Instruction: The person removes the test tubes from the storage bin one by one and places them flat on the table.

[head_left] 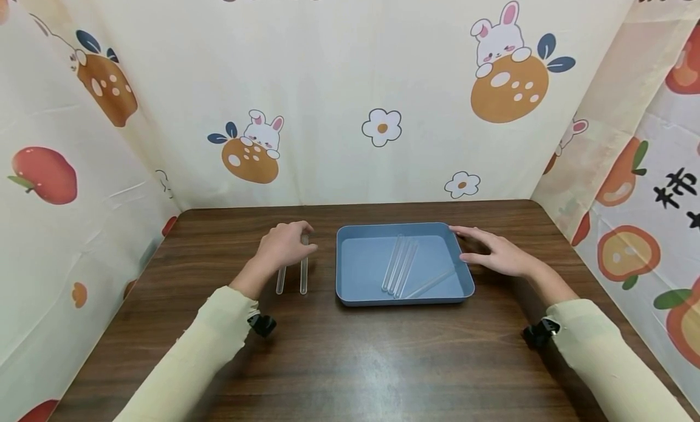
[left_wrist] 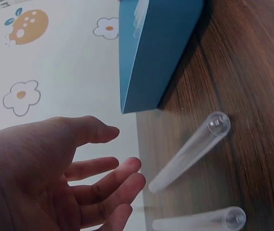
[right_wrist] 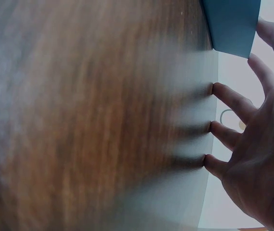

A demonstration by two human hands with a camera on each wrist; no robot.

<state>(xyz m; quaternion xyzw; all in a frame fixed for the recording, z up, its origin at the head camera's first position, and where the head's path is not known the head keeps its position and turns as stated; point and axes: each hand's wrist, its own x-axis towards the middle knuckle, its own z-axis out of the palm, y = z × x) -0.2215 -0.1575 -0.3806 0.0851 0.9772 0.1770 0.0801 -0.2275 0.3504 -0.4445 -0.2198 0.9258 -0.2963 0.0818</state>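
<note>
My left hand (head_left: 283, 247) hovers over two clear test tubes lying apart on the table, one further left (head_left: 281, 281) and one further right (head_left: 304, 276). In the left wrist view the fingers are loosely bent with nothing between them, and the tubes' rounded ends (left_wrist: 218, 124) point away from the hand. A blue tray (head_left: 355, 293) stands right of these tubes. Inside it several clear test tubes (head_left: 401, 264) lie side by side, and one more (head_left: 431, 283) slants to their right. My right hand (head_left: 494, 253) rests at the tray's right side, thumb and forefinger spread along its rim.
The brown wooden table (head_left: 377, 361) runs back to a patterned curtain (head_left: 339, 93), with more curtain on both sides. The tray's raised wall (left_wrist: 158, 53) stands near the left hand. Small black devices (head_left: 262, 325) are strapped at the wrists.
</note>
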